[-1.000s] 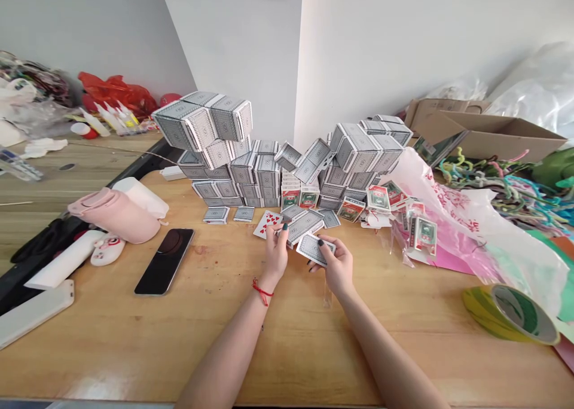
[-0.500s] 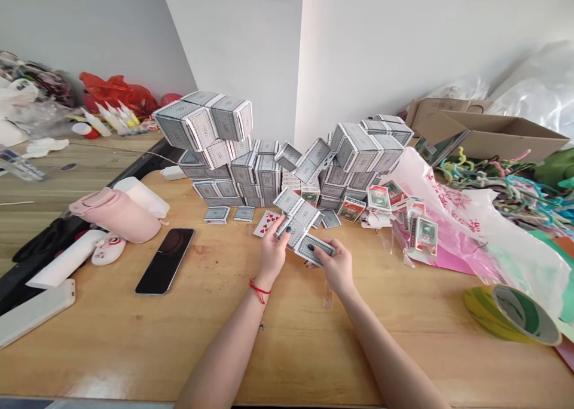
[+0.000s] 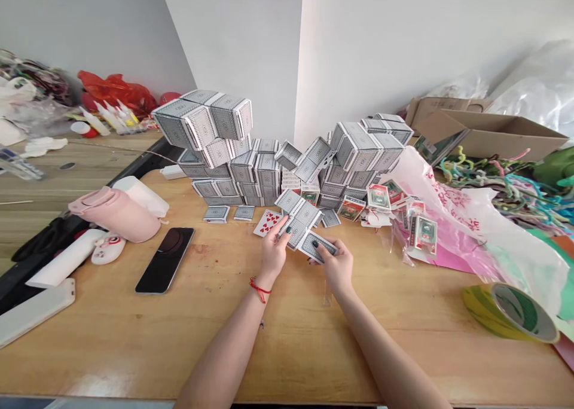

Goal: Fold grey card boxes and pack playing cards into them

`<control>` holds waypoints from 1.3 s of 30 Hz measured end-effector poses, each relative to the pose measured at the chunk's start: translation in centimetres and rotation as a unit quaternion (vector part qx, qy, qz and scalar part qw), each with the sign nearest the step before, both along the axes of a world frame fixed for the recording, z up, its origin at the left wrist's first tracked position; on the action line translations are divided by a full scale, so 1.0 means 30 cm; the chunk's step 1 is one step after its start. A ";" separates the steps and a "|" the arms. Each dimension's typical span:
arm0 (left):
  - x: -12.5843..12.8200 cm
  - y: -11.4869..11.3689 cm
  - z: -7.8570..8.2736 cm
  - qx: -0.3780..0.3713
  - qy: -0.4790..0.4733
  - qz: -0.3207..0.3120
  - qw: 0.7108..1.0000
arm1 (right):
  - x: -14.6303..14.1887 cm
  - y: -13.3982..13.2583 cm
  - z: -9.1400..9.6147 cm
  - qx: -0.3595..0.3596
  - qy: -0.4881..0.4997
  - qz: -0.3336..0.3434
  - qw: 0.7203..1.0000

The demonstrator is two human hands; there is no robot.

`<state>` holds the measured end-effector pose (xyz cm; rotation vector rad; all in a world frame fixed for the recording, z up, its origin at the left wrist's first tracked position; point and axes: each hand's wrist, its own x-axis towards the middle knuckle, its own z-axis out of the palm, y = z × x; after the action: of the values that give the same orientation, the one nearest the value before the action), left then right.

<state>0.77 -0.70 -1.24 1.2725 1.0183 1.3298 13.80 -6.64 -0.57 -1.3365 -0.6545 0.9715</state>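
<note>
Your left hand (image 3: pixel 273 255), fingers pinched, grips a spread of grey-backed playing cards (image 3: pixel 299 214); your right hand (image 3: pixel 336 269), curled, holds a packet of cards (image 3: pixel 317 246) just beside them; a face-up heart card (image 3: pixel 268 222) lies by your left fingertips; stacked card boxes (image 3: pixel 244 168) rise toward the worktop (image 3: pixel 103 331)'s back edge.

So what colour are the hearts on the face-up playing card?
Red, on the playing card; head view.

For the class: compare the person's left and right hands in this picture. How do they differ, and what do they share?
The left hand wears a red string bracelet; the right hand has none. The left hand holds a fanned group of grey-backed cards; the right hand, a narrower packet. Both have dark nails.
</note>
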 end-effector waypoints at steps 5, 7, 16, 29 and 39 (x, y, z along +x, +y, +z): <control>-0.003 0.003 -0.005 -0.005 0.004 -0.002 1.000 | -0.013 -0.010 0.009 0.016 -0.054 -0.013 0.998; -0.001 0.004 -0.009 -0.004 0.001 -0.004 1.000 | -0.015 -0.011 0.009 0.019 -0.068 -0.021 0.997; 0.003 -0.012 0.002 0.037 0.063 0.020 0.997 | -0.004 -0.001 0.016 0.015 0.040 0.036 0.998; -0.037 -0.005 0.007 -0.007 0.048 0.013 0.999 | 0.037 -0.002 0.035 -0.113 0.225 0.383 0.889; -0.052 0.013 -0.013 0.000 0.088 -0.009 0.996 | 0.008 0.002 0.008 -0.052 0.165 0.352 0.920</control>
<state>-0.78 -0.31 -1.63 1.4151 1.1248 1.2199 14.05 -6.59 -0.32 -0.9883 -0.8483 1.7897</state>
